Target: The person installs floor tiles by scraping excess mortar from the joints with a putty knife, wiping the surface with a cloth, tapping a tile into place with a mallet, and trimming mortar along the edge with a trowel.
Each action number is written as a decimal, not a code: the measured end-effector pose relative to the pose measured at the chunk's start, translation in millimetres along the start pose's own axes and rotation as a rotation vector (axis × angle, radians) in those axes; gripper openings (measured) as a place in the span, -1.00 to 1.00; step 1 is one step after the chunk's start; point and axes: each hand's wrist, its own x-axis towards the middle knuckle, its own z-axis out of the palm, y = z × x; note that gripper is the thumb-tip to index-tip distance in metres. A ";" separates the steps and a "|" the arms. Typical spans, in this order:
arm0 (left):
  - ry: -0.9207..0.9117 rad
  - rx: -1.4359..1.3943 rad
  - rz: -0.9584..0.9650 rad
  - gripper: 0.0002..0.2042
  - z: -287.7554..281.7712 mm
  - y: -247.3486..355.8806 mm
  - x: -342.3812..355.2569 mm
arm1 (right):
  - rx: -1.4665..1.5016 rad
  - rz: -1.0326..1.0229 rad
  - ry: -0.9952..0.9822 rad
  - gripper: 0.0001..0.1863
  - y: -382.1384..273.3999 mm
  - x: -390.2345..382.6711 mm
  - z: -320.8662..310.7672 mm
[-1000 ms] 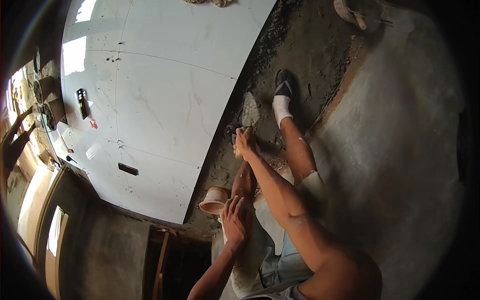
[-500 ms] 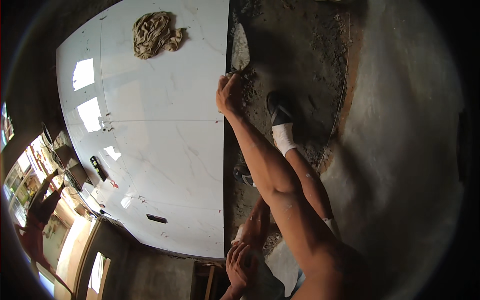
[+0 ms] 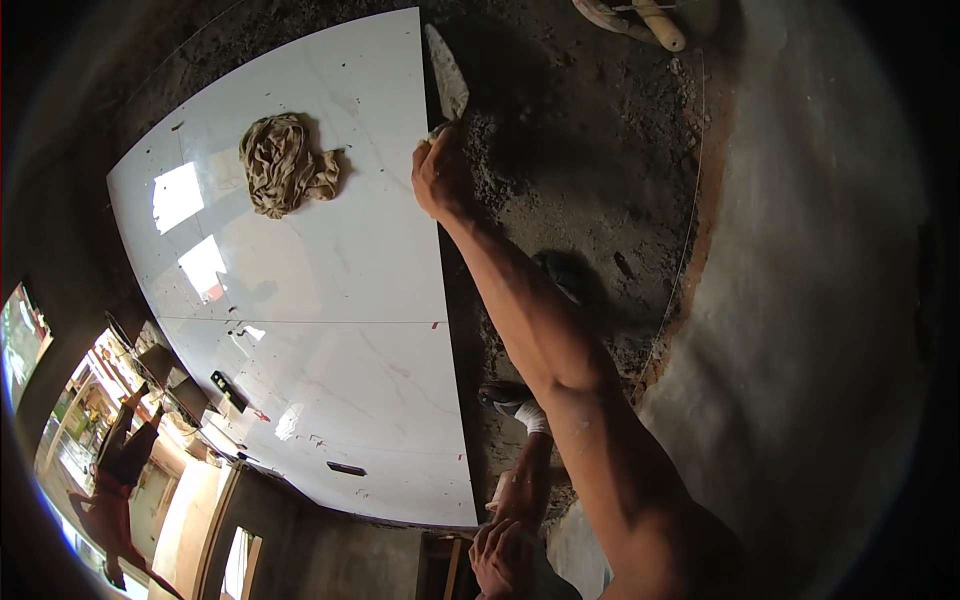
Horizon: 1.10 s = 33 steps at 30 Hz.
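My right hand [image 3: 443,180] is closed around the handle of a trowel [image 3: 447,78]. Its long, mortar-smeared blade points away from me, along the right edge of the white marbled floor tiles [image 3: 350,270]. Dark, crumbly mortar [image 3: 488,165] lies just right of this hand. At the bottom, my left hand [image 3: 503,555] rests over my bent leg, fingers spread and holding nothing. A crumpled tan cloth [image 3: 278,168] sits on the tiles left of the trowel.
A small spirit level [image 3: 228,391] and a dark flat bar [image 3: 346,468] lie on the tiles. A string line [image 3: 692,230] runs beside the grey wall [image 3: 800,300]. A wooden-handled tool [image 3: 660,25] lies at the far end. Another person [image 3: 112,500] is at the far left.
My view has shifted, so the tiles and cloth appear lower and more of the far floor shows. My right hand has moved the trowel farther along the tile edge; my left stays on the leg.
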 end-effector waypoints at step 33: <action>0.019 0.046 -0.068 -0.55 -11.9 -72.8 -2.9 | -0.468 -0.109 -0.195 -0.55 -40.7 -204.9 9.8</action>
